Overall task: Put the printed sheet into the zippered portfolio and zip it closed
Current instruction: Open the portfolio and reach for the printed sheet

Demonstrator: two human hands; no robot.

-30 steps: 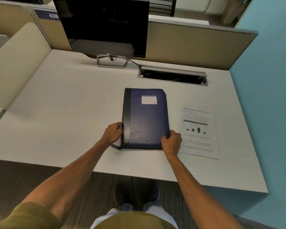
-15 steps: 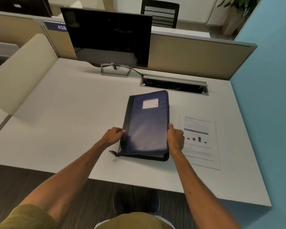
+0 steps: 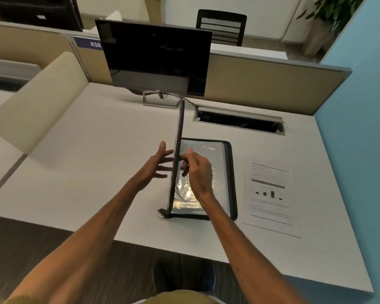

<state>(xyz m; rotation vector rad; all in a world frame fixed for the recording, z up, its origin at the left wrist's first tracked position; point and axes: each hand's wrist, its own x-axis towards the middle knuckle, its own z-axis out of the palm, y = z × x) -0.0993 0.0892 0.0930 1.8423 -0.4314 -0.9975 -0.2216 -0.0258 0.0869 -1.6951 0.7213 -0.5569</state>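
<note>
The cover (image 3: 177, 159) of the zippered portfolio (image 3: 208, 178) is stood on edge, nearly upright. It is met from the right by the right hand (image 3: 196, 170), whose curled fingers seem to push at it, though a true pinch cannot be confirmed. The left hand (image 3: 155, 165) is spread flat and empty just left of the cover, apparently ready to receive it.

The printed sheet (image 3: 271, 196) lies flat on the desk (image 3: 92, 150), just right of the portfolio and apart from it.

If the cover is let go too soon, it could fall back shut, or swing over and drag the portfolio towards the desk's near edge. The glossy inner sleeve (image 3: 184, 194) may catch the sheet's corner.

The cover's inside face is hidden, and the zip pull (image 3: 161, 215) is barely made out.
</note>
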